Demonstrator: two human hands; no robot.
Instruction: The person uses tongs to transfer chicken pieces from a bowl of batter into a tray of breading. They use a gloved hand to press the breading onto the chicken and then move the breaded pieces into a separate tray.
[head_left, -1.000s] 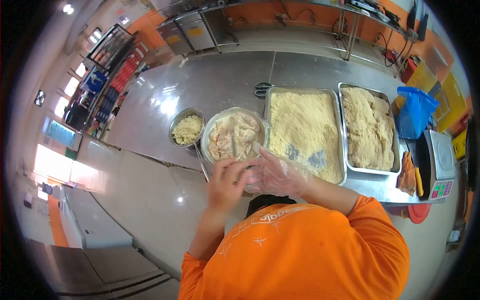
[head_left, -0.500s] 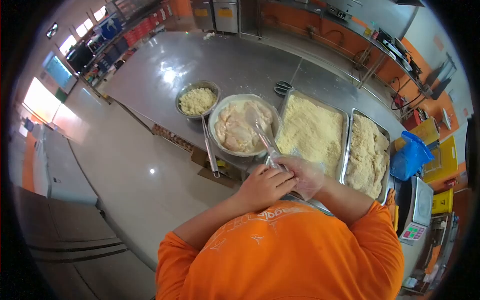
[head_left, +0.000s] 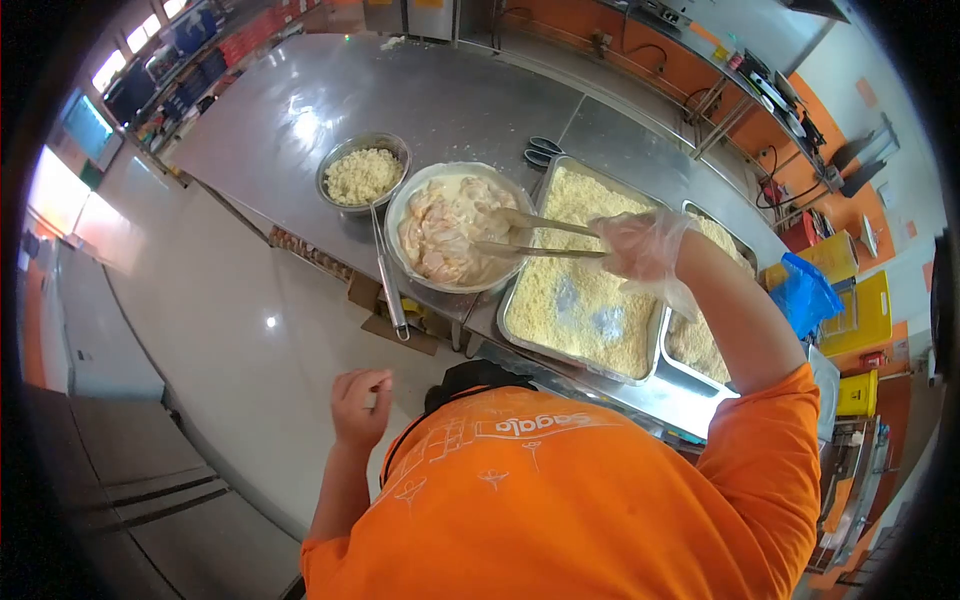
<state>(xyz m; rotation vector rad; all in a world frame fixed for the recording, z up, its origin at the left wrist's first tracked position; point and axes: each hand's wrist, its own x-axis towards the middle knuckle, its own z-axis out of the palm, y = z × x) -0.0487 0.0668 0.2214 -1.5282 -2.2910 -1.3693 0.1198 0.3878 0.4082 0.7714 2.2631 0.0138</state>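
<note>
My right hand (head_left: 640,245), in a clear plastic glove, grips metal tongs (head_left: 560,225). The spread jaws of the tongs reach over the right side of a white bowl (head_left: 395,215). Inside that bowl lie raw chicken pieces (head_left: 440,235) in a pale, wet coating. Below my right wrist is a metal tray of yellowish breading crumbs (head_left: 590,290), with two bare spots where the metal shows. Bare and holding nothing, my left hand (head_left: 362,405) hangs in front of my body, away from the table, its fingers loosely bent and the thumb apart.
Left of the bowl stands a steel bowl of crumbs (head_left: 362,178), with a long-handled utensil (head_left: 388,275) beside it. Black-handled scissors (head_left: 542,152) lie behind the tray. A second crumb tray (head_left: 700,345), a blue bag (head_left: 805,300) and yellow bins (head_left: 860,315) are at the right.
My hands were together in front of me and have separated. The right has moved up and right, turning the tongs sideways and spreading them; the left has dropped away to the left.
</note>
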